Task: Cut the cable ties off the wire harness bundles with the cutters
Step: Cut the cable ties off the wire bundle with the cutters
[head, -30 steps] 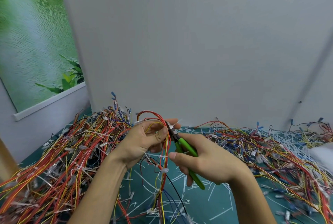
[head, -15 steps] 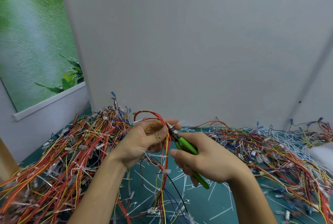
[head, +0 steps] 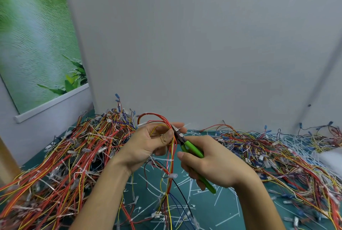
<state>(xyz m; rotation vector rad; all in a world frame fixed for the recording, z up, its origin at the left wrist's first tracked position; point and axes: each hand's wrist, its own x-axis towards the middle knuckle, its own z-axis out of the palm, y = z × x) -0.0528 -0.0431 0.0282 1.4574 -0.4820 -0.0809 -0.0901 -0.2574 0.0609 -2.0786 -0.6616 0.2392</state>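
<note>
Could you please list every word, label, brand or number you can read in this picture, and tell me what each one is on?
None: no text can be read anywhere in this view.
The cutters show plain green handles, with no brand visible.
The wall picture shows water and leaves, without lettering.
The wire connectors are too small to show any marking.

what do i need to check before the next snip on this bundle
1. Left hand grips the harness bundle: ok.
2. Right hand wraps the cutters by the green handles: ok.
3. Cutter tip reaches the top of the bundle: ok.
4. Blades on a tie only, no wire: cannot tell, too small.
5. Left thumb apart from the blades: not ok, it lies right beside them.
6. Next tie found: ok, a white tie circles the bundle lower down.
</note>
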